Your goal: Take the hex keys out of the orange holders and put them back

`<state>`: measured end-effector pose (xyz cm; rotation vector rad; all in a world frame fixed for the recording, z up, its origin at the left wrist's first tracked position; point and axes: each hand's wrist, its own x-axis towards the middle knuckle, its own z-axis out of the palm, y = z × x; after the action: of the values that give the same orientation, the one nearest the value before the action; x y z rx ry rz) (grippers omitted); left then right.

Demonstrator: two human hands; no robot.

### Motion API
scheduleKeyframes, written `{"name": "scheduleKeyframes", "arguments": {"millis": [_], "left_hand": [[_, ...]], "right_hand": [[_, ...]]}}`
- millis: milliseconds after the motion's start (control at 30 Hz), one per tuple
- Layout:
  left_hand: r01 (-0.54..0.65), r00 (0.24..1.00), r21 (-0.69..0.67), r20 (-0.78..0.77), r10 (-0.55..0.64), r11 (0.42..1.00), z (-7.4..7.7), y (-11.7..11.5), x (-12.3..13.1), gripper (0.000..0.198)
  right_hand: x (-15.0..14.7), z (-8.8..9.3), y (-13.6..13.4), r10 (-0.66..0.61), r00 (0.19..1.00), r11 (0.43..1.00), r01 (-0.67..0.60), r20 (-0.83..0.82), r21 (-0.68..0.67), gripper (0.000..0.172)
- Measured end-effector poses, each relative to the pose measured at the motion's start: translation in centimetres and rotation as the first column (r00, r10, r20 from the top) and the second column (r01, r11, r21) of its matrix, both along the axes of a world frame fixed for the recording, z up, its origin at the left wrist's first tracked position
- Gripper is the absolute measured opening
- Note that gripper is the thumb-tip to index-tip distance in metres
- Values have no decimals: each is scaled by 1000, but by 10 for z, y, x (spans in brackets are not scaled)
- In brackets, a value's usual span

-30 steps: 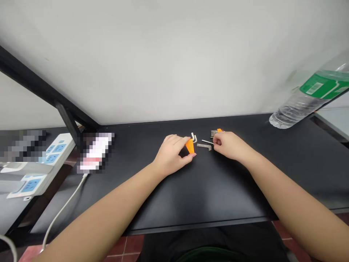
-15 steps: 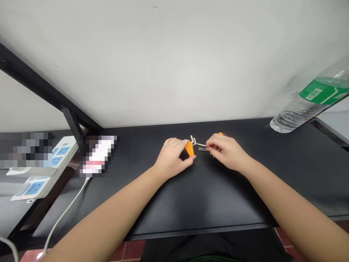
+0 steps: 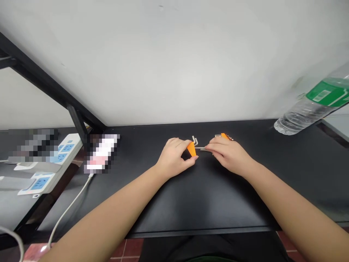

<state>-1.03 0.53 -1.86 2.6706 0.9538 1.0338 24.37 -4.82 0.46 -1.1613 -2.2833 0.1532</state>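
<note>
Fingers and thumb of my left hand [image 3: 176,157] are closed round an orange hex key holder [image 3: 192,149]. Bent silver hex keys [image 3: 195,141] stick out of its far right side. My right hand [image 3: 228,153] pinches a thin hex key [image 3: 200,147], whose left end meets the holder; I cannot tell how deep it sits. Several loose hex keys [image 3: 205,150] lie on the table just under my right fingertips, partly hidden. Behind my right hand is a second orange holder [image 3: 225,136] with hex keys through it, partly covered by the hand.
The black table [image 3: 185,203] meets a white wall [image 3: 174,72]. A large plastic bottle [image 3: 302,112] stands at the right. To the left are a blurred-out phone [image 3: 102,153] on a white cable [image 3: 69,203], a power strip [image 3: 58,160] and a black metal frame [image 3: 54,87].
The hex key in my right hand has moved left so its end now meets the orange holder. My left hand keeps its grip. The view has shifted slightly.
</note>
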Motion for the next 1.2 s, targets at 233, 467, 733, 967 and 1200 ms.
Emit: {"name": "scheduleKeyframes", "arguments": {"millis": [233, 467, 733, 967, 1200], "left_hand": [[123, 990, -12, -70, -124, 992, 2, -3, 1, 38], [113, 988, -38, -102, -116, 993, 4, -3, 1, 35], [98, 992, -55, -79, -103, 994, 4, -3, 0, 38], [102, 989, -75, -98, -109, 992, 5, -2, 1, 36], [113, 985, -87, -121, -123, 990, 5, -3, 1, 38]], "right_hand": [[-9, -1, -2, 52, 997, 999, -53, 55, 11, 30], [-22, -2, -1, 155, 988, 987, -154, 6, -45, 27], [10, 9, 7, -117, 985, 966, 143, 128, -215, 9], [18, -4, 19, -183, 970, 903, 231, 162, -361, 14], [11, -6, 21, -308, 920, 809, 388, 243, -442, 8]]}}
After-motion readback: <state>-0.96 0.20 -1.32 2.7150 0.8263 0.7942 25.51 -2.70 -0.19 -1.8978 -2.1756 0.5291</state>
